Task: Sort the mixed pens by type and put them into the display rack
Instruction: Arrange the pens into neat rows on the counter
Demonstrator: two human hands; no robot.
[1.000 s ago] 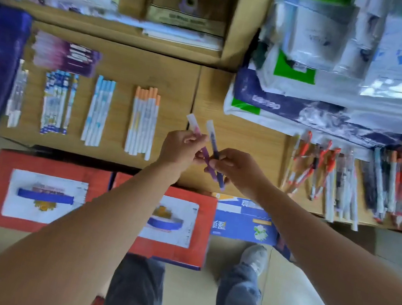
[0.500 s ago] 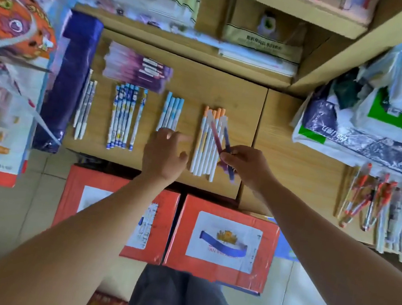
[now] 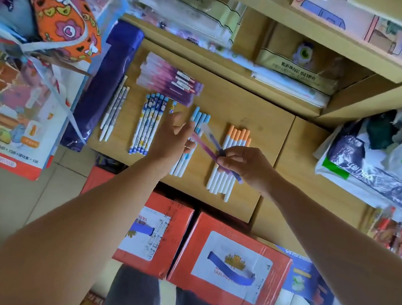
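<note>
**Pinched in our right hand (image 3: 244, 166): two purple pens (image 3: 209, 144) bound for their pile**

Thumb and curled fingers nip both pens near their lower ends, over the orange-capped row (image 3: 239, 135). Our left hand (image 3: 170, 140) hangs just left of that row, fingers spread and relaxed, holding nothing. Blur leaves us unsure whether its fingertips touch the pens.

The pens' long axis runs on a slant. Their pale clear ends point up and to the left of the orange-capped row, and their dark ends sit down by our palm.

We judge this to be the sorting step: these two belong with the purple pile (image 3: 171, 82), well left of the row and farther back. Next we must carry them there and swing them round to lie along that pile.
</note>
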